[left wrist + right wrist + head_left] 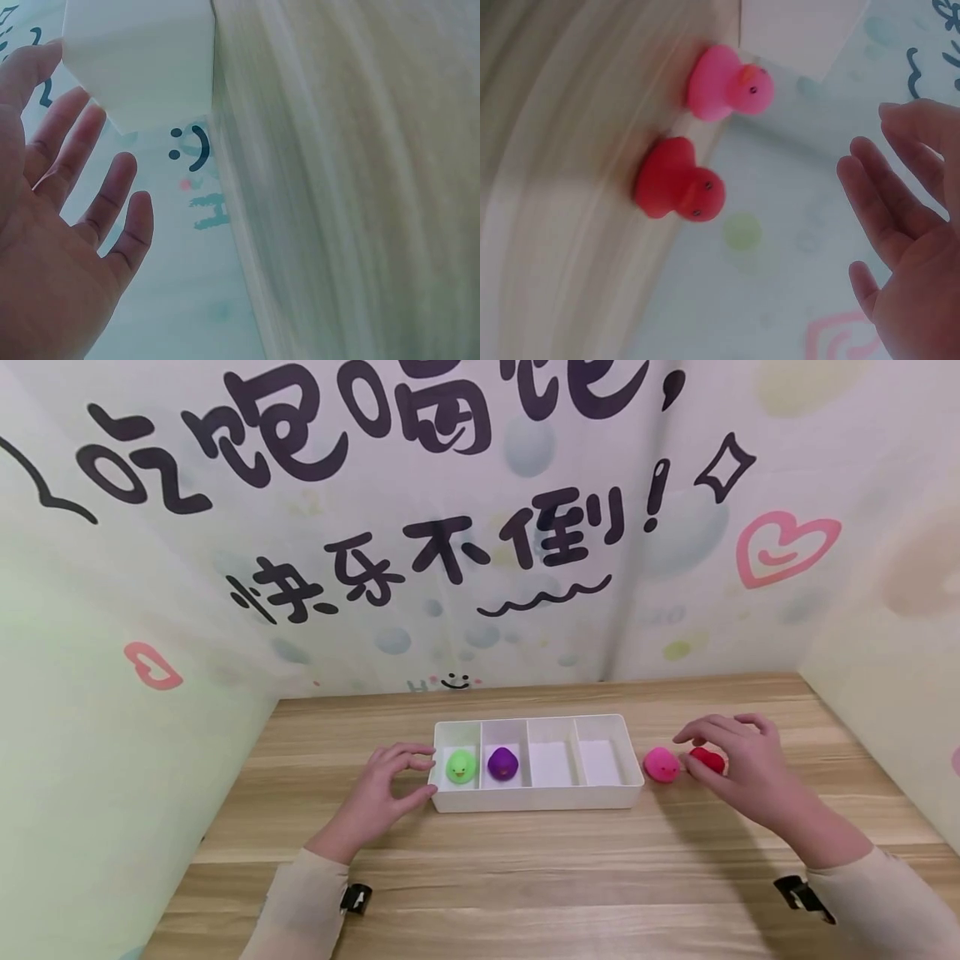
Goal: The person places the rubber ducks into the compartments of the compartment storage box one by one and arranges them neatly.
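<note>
A white tray (536, 800) with a row of compartments lies on the table. In its leftmost compartment sits a green toy duck (461, 767), and a purple toy duck (503, 763) is in the one beside it. My left hand (386, 789) has its thumb and fingertips at the tray's left end, fingers spread. To the right of the tray stand a pink toy duck (662, 765) and a red toy duck (707, 761). Over the red duck hovers my right hand (742, 768), partly covering it in the head view; the right wrist view shows the fingers (874, 199) apart from both ducks.
The wooden table (495, 885) extends in front of the tray. Behind it rises a pale printed backdrop (375, 660) with black lettering, and similar panels stand at the left and right. A dark band (356, 898) is on the left sleeve.
</note>
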`<state>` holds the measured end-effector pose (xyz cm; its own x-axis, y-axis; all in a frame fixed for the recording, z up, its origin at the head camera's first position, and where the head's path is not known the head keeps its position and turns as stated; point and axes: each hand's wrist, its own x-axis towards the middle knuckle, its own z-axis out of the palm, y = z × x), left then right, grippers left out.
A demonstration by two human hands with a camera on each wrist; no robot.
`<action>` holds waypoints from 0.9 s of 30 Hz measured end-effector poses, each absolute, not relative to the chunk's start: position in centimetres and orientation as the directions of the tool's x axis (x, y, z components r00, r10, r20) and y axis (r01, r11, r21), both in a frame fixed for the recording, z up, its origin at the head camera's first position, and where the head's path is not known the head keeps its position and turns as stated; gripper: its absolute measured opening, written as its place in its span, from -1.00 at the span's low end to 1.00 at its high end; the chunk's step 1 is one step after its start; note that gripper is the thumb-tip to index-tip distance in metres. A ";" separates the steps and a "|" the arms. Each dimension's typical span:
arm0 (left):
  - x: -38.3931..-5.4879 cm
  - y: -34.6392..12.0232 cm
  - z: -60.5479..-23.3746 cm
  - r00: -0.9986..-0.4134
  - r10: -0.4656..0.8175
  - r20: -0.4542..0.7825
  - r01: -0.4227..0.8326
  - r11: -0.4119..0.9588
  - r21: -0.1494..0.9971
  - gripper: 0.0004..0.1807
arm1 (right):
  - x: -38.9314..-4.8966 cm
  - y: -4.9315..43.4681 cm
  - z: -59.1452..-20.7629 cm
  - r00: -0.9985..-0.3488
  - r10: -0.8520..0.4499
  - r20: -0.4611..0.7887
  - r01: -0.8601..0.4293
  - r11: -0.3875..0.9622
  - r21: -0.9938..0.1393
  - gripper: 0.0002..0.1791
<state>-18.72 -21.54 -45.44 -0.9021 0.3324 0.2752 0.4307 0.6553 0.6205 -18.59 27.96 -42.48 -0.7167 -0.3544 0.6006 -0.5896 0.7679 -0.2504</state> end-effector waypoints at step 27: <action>-18.8 -21.4 -45.7 -0.901 0.328 0.285 0.434 0.649 0.624 -0.71 | -19.3 33.3 -45.6 -0.830 -0.327 0.452 -0.473 0.843 -0.257 -0.51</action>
<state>-18.81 -21.43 -45.70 -0.9007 0.3283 0.2846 0.4340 0.6495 0.6244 -19.34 33.30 -45.59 -0.8296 -0.3274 0.4523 -0.4729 0.8427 -0.2574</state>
